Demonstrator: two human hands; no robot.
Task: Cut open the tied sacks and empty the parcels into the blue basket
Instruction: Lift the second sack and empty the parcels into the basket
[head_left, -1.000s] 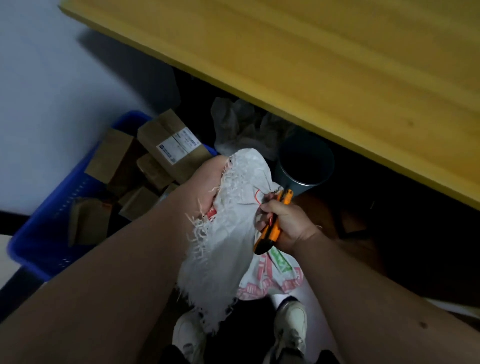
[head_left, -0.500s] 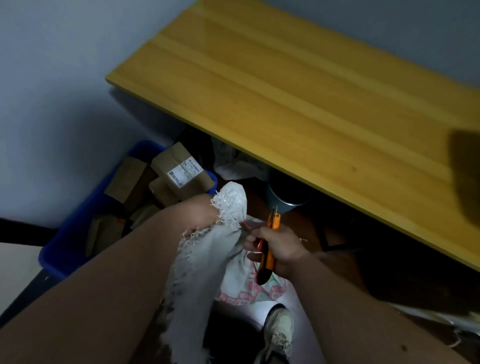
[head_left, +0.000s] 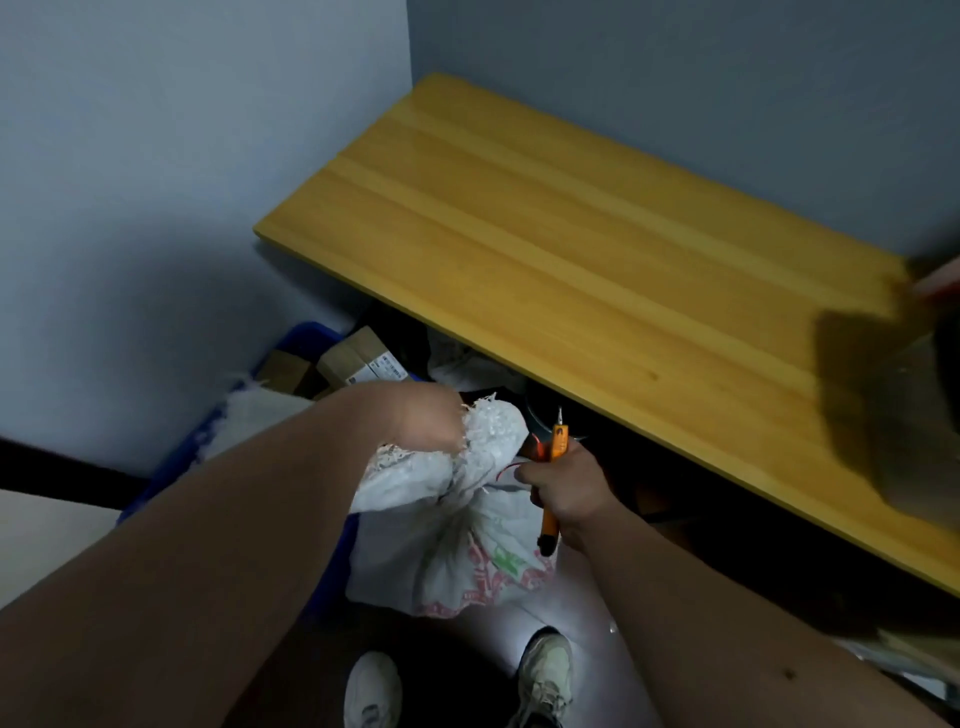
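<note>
Sack (head_left: 457, 525), white woven w/ red and green print, hangs bunched at centre frame, just right of the blue basket (head_left: 174, 457) and near the front edge of the yellow wooden table (head_left: 597, 270). My left hand (head_left: 423, 418) grips the frayed top of the sack, fingers curled into the fabric. My right hand (head_left: 563, 491) is wrapped round an orange utility knife (head_left: 555, 478), blade end pointing up and away, held just right of the sack's neck, where a thin red tie (head_left: 511, 470) shows. Brown cardboard parcels (head_left: 358, 361) lie in the far end of the basket, one w/ a white label; another pale woven sack (head_left: 249, 415) is draped over the basket's near part, beyond my left forearm. Dark round container sits in shadow under the table, behind the knife; can't tell what it is. Two pale sneakers (head_left: 543, 670) stand on the floor at bottom. Blurred dark object at the table's right edge, unclear.
</note>
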